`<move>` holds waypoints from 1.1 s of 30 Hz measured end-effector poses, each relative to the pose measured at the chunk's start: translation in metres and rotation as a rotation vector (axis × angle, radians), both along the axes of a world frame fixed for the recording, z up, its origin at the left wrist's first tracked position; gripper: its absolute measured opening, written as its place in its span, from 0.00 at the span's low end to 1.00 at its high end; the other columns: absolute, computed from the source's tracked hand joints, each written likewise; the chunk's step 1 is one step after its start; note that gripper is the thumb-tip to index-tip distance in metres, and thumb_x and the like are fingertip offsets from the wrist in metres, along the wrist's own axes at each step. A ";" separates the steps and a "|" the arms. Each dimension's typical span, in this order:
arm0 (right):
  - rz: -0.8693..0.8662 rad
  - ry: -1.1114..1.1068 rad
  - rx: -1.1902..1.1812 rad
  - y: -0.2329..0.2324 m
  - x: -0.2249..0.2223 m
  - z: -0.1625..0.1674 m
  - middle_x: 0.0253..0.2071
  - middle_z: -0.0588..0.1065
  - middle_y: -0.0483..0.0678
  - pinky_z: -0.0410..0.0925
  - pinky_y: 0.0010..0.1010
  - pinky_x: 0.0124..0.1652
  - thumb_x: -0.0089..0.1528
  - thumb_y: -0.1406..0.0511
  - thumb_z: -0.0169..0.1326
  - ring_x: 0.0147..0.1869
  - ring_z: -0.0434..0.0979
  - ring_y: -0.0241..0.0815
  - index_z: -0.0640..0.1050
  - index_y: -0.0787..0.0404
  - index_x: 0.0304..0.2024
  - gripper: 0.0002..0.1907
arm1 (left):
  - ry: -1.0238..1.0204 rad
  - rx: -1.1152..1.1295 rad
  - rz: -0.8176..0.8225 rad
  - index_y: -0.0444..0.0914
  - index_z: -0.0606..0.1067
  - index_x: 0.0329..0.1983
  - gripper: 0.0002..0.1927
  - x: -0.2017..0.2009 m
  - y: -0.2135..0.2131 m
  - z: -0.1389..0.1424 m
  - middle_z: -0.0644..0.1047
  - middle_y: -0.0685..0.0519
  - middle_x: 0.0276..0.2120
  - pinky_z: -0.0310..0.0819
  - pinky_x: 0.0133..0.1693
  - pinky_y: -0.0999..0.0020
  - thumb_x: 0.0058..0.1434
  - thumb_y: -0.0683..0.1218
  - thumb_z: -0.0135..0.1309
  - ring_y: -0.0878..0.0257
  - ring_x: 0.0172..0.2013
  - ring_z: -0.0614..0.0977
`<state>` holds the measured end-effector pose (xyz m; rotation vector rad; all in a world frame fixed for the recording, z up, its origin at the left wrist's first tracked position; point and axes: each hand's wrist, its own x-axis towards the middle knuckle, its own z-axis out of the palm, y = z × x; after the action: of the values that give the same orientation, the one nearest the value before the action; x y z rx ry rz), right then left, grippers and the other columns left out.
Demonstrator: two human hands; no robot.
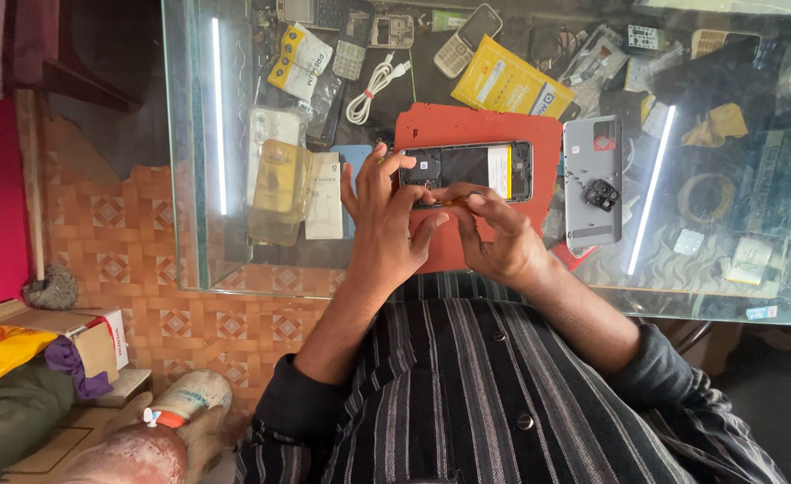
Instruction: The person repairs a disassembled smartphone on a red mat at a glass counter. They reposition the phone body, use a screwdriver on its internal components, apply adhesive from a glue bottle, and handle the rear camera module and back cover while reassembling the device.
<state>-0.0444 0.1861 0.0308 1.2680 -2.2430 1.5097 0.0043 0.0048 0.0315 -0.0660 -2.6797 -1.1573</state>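
An opened black phone (478, 168) with its back removed lies on a red mat (539, 134) on the glass counter. My left hand (382, 224) rests on the phone's left end, fingertips on its edge. My right hand (494, 233) pinches a thin tool with a yellowish tip against the phone's near edge. A grey phone back cover (590, 179) lies just right of the mat, with a small black camera piece (602, 194) on it.
The glass counter (709, 278) holds clear phone cases (276, 175), a white cable (373, 85), a yellow packet (507, 85), old keypad phones (467, 38) and several loose parts. Patterned floor tiles, a cardboard box (90, 336) and a bottle (185, 403) lie at lower left.
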 end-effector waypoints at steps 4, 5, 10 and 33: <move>-0.050 -0.039 -0.075 0.003 -0.001 0.001 0.53 0.73 0.64 0.78 0.40 0.53 0.66 0.86 0.49 0.58 0.81 0.55 0.52 0.57 0.64 0.34 | 0.033 -0.035 -0.002 0.42 0.78 0.44 0.11 -0.003 -0.002 0.004 0.66 0.51 0.63 0.41 0.72 0.35 0.59 0.45 0.65 0.45 0.73 0.61; -0.049 -0.089 -0.101 0.006 -0.001 0.001 0.53 0.73 0.65 0.79 0.40 0.53 0.66 0.87 0.47 0.59 0.81 0.56 0.52 0.56 0.65 0.34 | 0.056 -0.064 -0.025 0.42 0.78 0.45 0.12 -0.004 -0.003 0.006 0.67 0.51 0.62 0.41 0.72 0.36 0.59 0.44 0.65 0.46 0.72 0.62; -0.122 -0.157 -0.106 0.017 0.000 0.007 0.54 0.70 0.67 0.80 0.40 0.55 0.67 0.87 0.45 0.59 0.81 0.57 0.50 0.52 0.66 0.36 | 0.156 -0.189 -0.099 0.42 0.81 0.46 0.11 -0.005 0.001 0.011 0.72 0.53 0.56 0.45 0.71 0.38 0.60 0.45 0.66 0.50 0.67 0.67; -0.093 -0.183 -0.154 0.019 0.010 0.019 0.52 0.72 0.67 0.81 0.45 0.52 0.67 0.86 0.46 0.55 0.83 0.60 0.48 0.53 0.66 0.36 | 0.194 0.433 0.062 0.35 0.78 0.43 0.10 0.008 -0.004 -0.005 0.81 0.51 0.40 0.79 0.44 0.67 0.60 0.33 0.65 0.58 0.41 0.83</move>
<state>-0.0347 0.2049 0.0494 1.0060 -2.2062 1.7886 0.0127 0.0011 0.0269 -0.0225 -2.1990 -1.5911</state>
